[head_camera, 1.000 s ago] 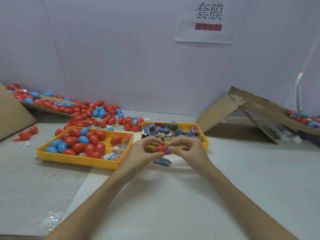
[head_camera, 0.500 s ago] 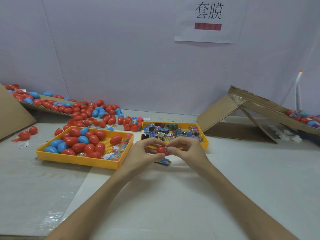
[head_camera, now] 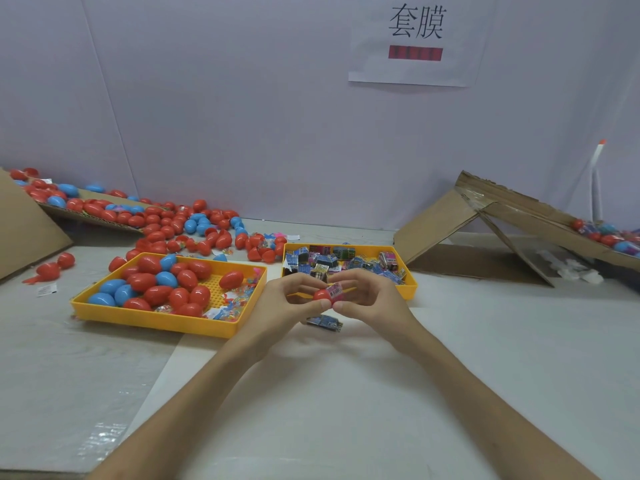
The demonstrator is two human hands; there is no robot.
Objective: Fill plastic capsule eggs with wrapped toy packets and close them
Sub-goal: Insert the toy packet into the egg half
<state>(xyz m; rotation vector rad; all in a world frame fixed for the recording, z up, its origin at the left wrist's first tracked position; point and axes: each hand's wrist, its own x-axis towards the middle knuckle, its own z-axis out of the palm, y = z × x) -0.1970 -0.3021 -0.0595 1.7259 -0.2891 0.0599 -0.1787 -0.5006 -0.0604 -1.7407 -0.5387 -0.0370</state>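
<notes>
A white paper sign (head_camera: pixel 415 39) is seen taped high on the pale wall at one o'clock of the view; two large black characters, 套膜, are printed on it, and under them a red bar whose marks are too blurred to be read. The white table (head_camera: pixel 346 393) is spread below, with a folded cardboard ramp (head_camera: pixel 450 223) propped at three o'clock and a heap of loose red and blue eggs (head_camera: pixel 180 223) banked at ten o'clock. A yellow tray (head_camera: pixel 156 322) of red and blue eggs is set at nine o'clock from the hands, and a second yellow tray (head_camera: pixel 410 275) of printed packets at twelve o'clock from them; the packets' print is too small to be read. Both forearms are stretched forward from the lower edge and are brought together near the centre. The left hand (head_camera: pixel 280 303) is curled, and a red capsule egg (head_camera: pixel 321 295) is pinched between its thumb and fingertips. The right hand (head_camera: pixel 374 299) is curled likewise, and a wrapped packet (head_camera: pixel 335 291) is gripped by it against the egg's three o'clock side. One spare packet (head_camera: pixel 325 322) is left flat on the table at six o'clock from the egg.
</notes>
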